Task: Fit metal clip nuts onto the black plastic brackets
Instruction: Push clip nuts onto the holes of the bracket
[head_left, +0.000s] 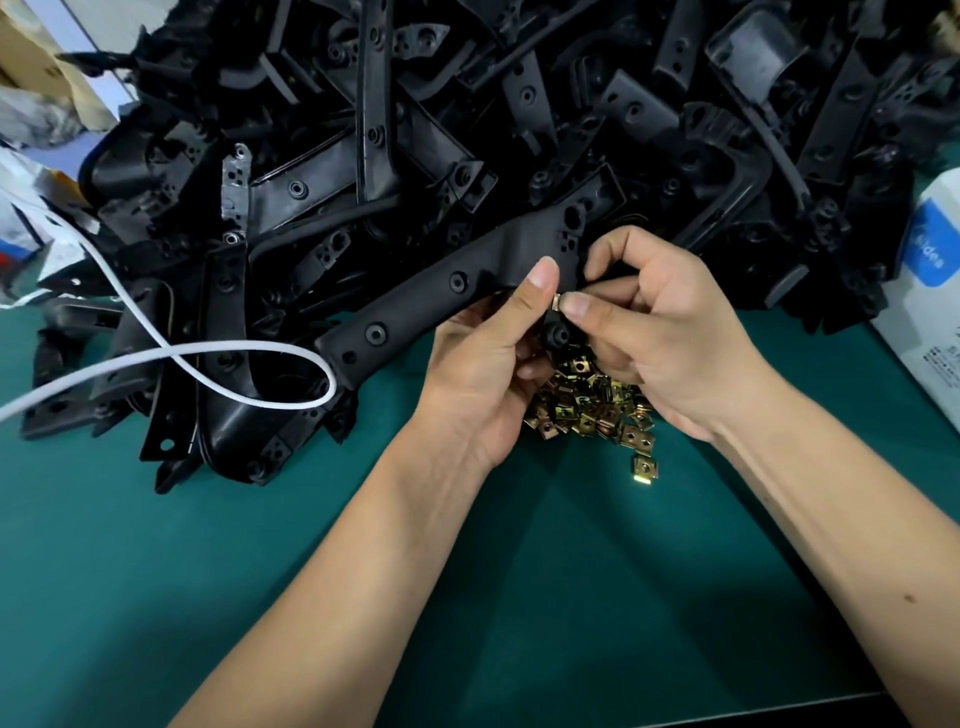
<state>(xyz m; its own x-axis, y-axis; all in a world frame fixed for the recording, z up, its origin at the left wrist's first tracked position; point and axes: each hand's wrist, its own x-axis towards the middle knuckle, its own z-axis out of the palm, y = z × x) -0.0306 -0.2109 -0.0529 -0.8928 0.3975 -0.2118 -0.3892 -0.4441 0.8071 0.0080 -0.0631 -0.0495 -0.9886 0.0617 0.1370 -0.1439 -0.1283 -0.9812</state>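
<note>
Black plastic brackets (467, 130), brass-gold clip nuts (592, 410), dark green mat (156, 545), white cable (171, 353), white box (930, 291) with blue label.

A factory assembly workstation.
A green-matted counter (156, 571) carries a heaped pile of black plastic brackets (467, 104) and a loose mound of brass-coloured clip nuts (592, 410), with cardboard boxes (31, 47) behind.

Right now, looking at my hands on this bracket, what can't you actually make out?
All in the head view:
- Clip nut: only a sliver shows between left hand thumb and right hand fingertip; whether it is seated on the held bracket is hidden.
- Clip nut pile: its upper part lies under both hands.
- White box: cut off by the right edge; its print is too small to read.
- White cable: leaves the left edge.
</note>
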